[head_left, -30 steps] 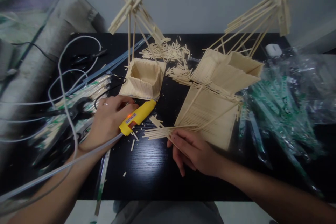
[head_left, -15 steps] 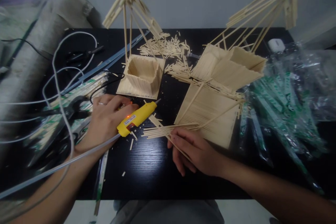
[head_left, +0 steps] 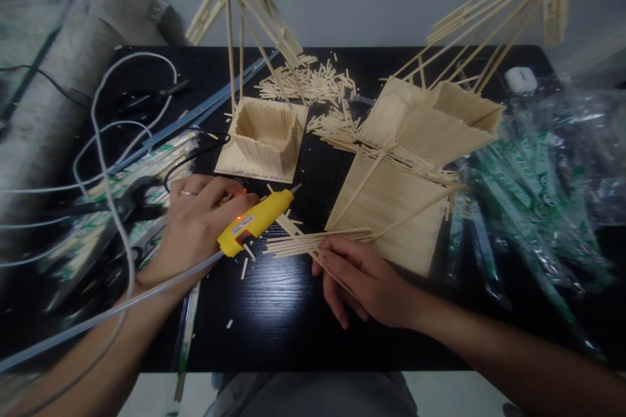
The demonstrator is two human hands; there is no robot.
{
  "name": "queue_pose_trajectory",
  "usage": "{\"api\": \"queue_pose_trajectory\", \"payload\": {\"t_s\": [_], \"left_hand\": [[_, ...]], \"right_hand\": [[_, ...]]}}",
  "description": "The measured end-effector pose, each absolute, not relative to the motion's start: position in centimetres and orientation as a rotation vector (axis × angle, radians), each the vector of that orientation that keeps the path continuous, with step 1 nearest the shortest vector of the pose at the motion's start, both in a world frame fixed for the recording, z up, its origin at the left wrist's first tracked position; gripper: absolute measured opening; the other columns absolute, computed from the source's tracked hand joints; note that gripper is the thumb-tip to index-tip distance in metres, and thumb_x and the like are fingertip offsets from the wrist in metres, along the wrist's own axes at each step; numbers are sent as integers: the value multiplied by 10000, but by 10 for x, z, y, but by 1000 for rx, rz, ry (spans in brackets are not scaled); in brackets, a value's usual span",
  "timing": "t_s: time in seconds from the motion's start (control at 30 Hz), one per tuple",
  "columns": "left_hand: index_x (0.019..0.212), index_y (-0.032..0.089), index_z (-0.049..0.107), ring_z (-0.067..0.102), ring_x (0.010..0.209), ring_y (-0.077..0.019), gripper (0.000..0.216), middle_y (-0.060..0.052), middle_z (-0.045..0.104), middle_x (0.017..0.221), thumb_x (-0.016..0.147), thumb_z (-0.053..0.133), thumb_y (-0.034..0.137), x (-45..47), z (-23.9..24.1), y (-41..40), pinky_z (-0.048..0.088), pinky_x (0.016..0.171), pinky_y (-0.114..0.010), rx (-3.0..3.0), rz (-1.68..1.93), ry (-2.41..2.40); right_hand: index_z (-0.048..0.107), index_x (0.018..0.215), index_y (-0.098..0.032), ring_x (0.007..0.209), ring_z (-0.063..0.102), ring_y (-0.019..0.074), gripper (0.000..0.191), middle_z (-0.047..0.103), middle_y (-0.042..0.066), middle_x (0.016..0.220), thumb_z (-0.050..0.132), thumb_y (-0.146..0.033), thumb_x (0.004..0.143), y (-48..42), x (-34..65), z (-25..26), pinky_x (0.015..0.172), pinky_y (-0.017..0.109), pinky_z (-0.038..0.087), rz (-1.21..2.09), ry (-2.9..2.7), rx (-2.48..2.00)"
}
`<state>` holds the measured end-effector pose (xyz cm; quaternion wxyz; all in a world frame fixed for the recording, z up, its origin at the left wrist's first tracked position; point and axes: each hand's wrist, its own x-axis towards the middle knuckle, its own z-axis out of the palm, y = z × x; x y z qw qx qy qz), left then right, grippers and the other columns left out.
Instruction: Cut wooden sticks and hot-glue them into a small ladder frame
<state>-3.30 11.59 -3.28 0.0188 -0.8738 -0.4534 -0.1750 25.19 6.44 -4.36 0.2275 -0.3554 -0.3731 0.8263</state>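
My left hand (head_left: 198,215) is closed around the handle of a yellow hot glue gun (head_left: 257,218). A small red light glows on its body, and its nozzle points up and right. My right hand (head_left: 357,277) pinches thin wooden sticks (head_left: 306,241) between thumb and fingers, its other fingers curled below. These sticks slant up to the left, crossing several loose sticks on the table. Just beyond my right hand lies a flat panel of glued sticks (head_left: 391,208). A square stick-walled box on a base (head_left: 267,143) stands past the glue gun; thin struts rise behind it.
Short cut stick pieces (head_left: 313,88) are heaped at the back. A larger stick structure (head_left: 450,120) stands back right. Green-printed plastic wrappers (head_left: 533,195) cover the right side. Pliers (head_left: 132,199), packed sticks and a looping white cable (head_left: 100,143) lie left. Dark tabletop (head_left: 274,319) shows in front.
The view has shifted slightly. Both hands keep nearly the same pose, with the glue gun and sticks held as before.
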Motion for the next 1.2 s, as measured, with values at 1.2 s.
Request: {"api": "queue_pose_trajectory", "payload": {"t_s": [1.2], "left_hand": [[1140,312,702,603,1012,-291,214,-64,730,1041,1039,516,283,-39,-28,118,382,936,-504,-2705,-528,-1582]], "right_hand": [[565,920,-183,368,461,61,367,581,-64,531,513,-516,1064,63,252,-41,352,142,324,2239,-1090,-995]]}}
